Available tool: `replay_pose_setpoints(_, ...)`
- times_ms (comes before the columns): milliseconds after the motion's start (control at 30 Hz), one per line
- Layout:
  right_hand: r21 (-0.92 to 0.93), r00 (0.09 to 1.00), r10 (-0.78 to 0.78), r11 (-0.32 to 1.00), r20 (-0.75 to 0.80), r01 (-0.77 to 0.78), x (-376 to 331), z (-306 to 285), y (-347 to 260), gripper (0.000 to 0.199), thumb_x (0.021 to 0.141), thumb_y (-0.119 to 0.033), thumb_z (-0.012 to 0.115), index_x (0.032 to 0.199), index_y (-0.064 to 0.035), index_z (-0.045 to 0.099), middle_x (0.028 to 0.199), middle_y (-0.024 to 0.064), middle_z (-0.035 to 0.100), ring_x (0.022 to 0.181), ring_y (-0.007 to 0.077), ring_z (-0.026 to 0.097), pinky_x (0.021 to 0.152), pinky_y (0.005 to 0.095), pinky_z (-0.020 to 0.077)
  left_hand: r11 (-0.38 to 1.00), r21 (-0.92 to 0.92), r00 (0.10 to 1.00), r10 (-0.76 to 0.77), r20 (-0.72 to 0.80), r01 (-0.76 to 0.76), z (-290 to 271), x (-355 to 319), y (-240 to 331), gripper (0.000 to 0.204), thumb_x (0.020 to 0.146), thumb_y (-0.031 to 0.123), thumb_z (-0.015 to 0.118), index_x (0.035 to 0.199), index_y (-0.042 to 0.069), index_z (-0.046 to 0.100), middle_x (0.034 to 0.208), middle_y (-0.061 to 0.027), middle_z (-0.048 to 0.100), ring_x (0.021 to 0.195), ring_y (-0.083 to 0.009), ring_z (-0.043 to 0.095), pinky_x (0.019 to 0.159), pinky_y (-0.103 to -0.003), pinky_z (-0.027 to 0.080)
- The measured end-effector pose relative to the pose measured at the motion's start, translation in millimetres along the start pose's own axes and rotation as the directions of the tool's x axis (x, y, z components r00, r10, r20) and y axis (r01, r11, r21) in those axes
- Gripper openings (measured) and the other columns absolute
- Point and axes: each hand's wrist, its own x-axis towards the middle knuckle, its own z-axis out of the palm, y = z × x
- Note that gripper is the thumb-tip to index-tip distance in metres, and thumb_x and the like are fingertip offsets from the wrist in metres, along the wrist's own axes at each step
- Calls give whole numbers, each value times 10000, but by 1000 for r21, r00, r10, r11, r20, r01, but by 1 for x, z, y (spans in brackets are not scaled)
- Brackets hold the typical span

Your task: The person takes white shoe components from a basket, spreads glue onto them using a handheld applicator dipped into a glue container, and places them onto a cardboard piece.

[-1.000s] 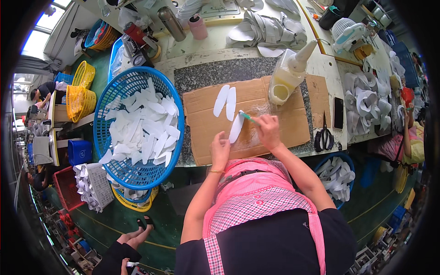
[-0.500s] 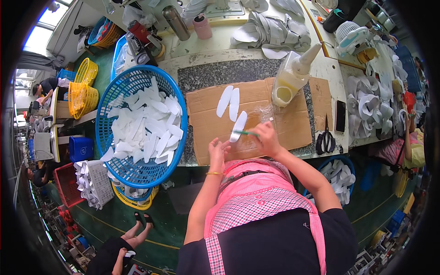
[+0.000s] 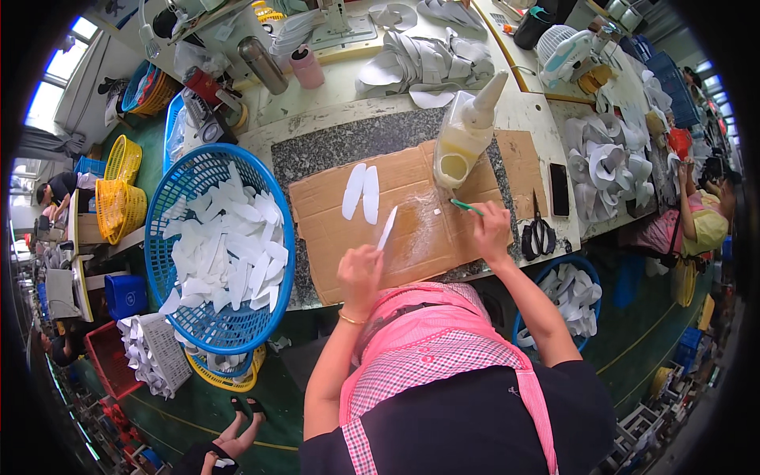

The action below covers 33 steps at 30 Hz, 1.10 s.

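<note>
My left hand [image 3: 361,274] is closed on the lower end of a white elongated piece [image 3: 387,228], tilted up off the cardboard sheet [image 3: 324,265]. Between the fingers of my right hand [image 3: 492,229] is a slim green-handled brush [image 3: 467,207], its tip pointing toward the opening of a translucent glue bottle [image 3: 454,167]. Yellowish liquid shows inside that bottle, which has a long spout on top. Two more white pieces [image 3: 362,192] lie side by side on the cardboard, farther away than my left hand.
A blue basket [image 3: 286,269] heaped with white pieces stands left of the cardboard. Black scissors [image 3: 538,237] and a phone [image 3: 559,190] lie at the right. Beyond are a steel flask [image 3: 263,66], a pink bottle [image 3: 306,70] and stacked grey-white pieces [image 3: 427,63]. Another person [image 3: 693,214] works at far right.
My left hand has picked the nearest white piece up from the cardboard. My right hand has carried the brush away from that piece, rightward to the glue bottle. The whole view has shifted.
</note>
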Motion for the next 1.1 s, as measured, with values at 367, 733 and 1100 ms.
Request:
replay_pose_setpoints(367,385,997,-70,921,15,59,21,51,-47,125,877,-109,665,999,-105,689,807,54,605,756,249,581,730,370,384,702,152,629,493,601,-696,9,-9,-54,189,799,107,709,939,119,582,742,-11,559,754,-184,568,656,-327,430)
replay_pose_setpoints(733,498,917,-382,820,111,282,3,42,-50,97,831,-112,680,928,-114,683,798,48,598,764,223,598,750,366,395,753,286,802,519,295,-592,4,-12,-52,409,717,137,827,979,141,513,899,-18,616,845,-226,585,726,-400,411)
replay_pose_setpoints(1100,390,933,309,894,-183,-219,51,7,-26,84,963,-135,632,978,-68,681,833,84,596,745,249,515,731,380,378,869,264,779,493,-387,-418,-78,85,6,497,764,-24,816,997,112,397,881,-65,679,741,-201,548,745,-344,428)
